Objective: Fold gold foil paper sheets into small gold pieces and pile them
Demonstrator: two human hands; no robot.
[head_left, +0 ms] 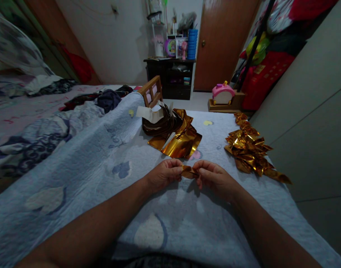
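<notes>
A small folded piece of gold foil paper (189, 172) is stretched between my hands, just above the bedspread. My left hand (167, 173) pinches its left end between thumb and fingers. The other end sits in the closed fingertips of my right hand (211, 175). Straight ahead lie loose gold foil sheets (183, 143), partly curled, against a dark stack of paper (159, 126) with pale sheets on top. To the right is a heap of folded gold foil pieces (248, 149).
A light blue bedspread (103, 208) with heart shapes covers the surface under my hands. Crumpled bedding and clothes (47, 130) lie at left. Beyond are a small wooden frame (152, 91), a dark cabinet (170, 78) and a pink toy (223, 93). A pale panel (312, 130) borders the right.
</notes>
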